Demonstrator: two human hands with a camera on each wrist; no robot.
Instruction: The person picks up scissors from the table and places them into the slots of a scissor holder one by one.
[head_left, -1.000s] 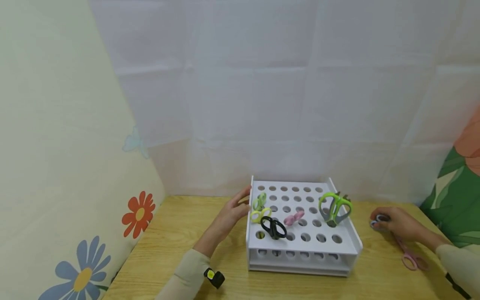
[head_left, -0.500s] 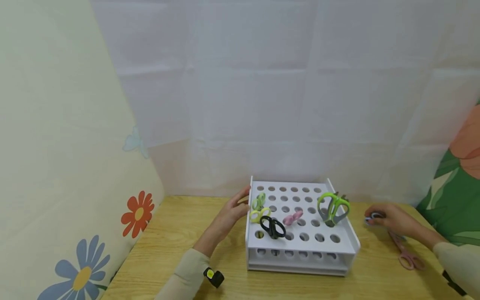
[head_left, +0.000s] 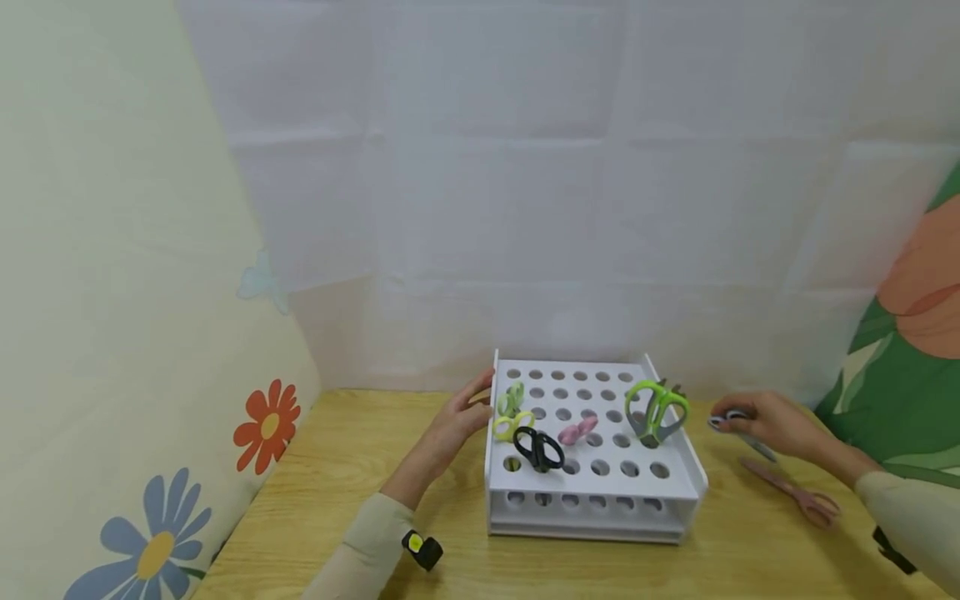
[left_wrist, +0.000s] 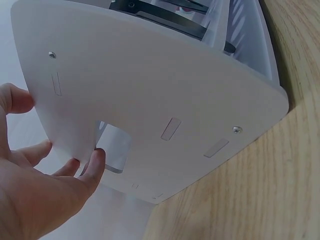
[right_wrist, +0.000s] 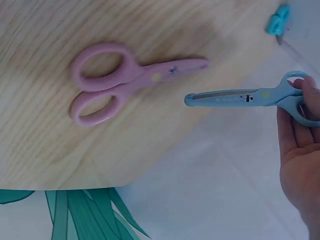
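In the head view, a white holed rack [head_left: 585,483] stands on the wooden table. My left hand [head_left: 447,429] touches its left side panel [left_wrist: 135,90]; in the left wrist view the fingertips [left_wrist: 96,162] lie at the panel's edge and by its cut-out. My right hand [head_left: 772,423] is to the right of the rack, pinching light-blue scissors [right_wrist: 235,97] by the handles, blades together. Pink scissors [right_wrist: 125,77] lie on the table below that hand. Upright in the rack are black scissors [head_left: 538,450], yellow scissors [head_left: 513,427], green scissors [head_left: 512,400], small pink scissors [head_left: 577,431] and green-grey scissors [head_left: 657,412].
White cloth [head_left: 480,208] hangs behind the table. Flower-printed cloth [head_left: 267,425] covers the left side, and a leaf-printed one [head_left: 907,383] the right. Several holes of the rack hold nothing. A small teal object [right_wrist: 278,21] shows at the top of the right wrist view.
My right hand has moved left toward the rack with the light-blue scissors, uncovering the pink scissors on the table. My left hand stays at the rack, while the head view shifts slightly.
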